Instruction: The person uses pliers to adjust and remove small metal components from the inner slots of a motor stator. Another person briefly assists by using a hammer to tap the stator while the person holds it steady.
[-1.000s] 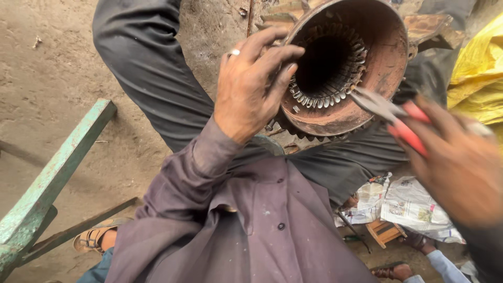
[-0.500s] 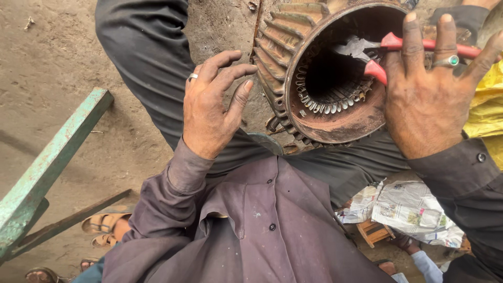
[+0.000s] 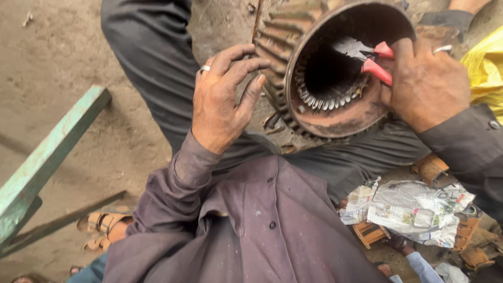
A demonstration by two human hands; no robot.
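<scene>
The rusty finned motor housing (image 3: 335,99) lay across the person's lap. The left hand (image 3: 222,102), fingers spread and holding nothing, had slid from the rim to the housing's ribbed outer side. The right hand (image 3: 427,84), closed around red-handled pliers (image 3: 374,57), had carried their tips inside the bore, above the winding slots (image 3: 327,99).

We are in a rough repair workshop on a dirt floor (image 3: 68,63). A rusty motor housing (image 3: 335,68), green metal frame (image 3: 47,162) and crumpled newspaper (image 3: 414,209) surround us.
</scene>
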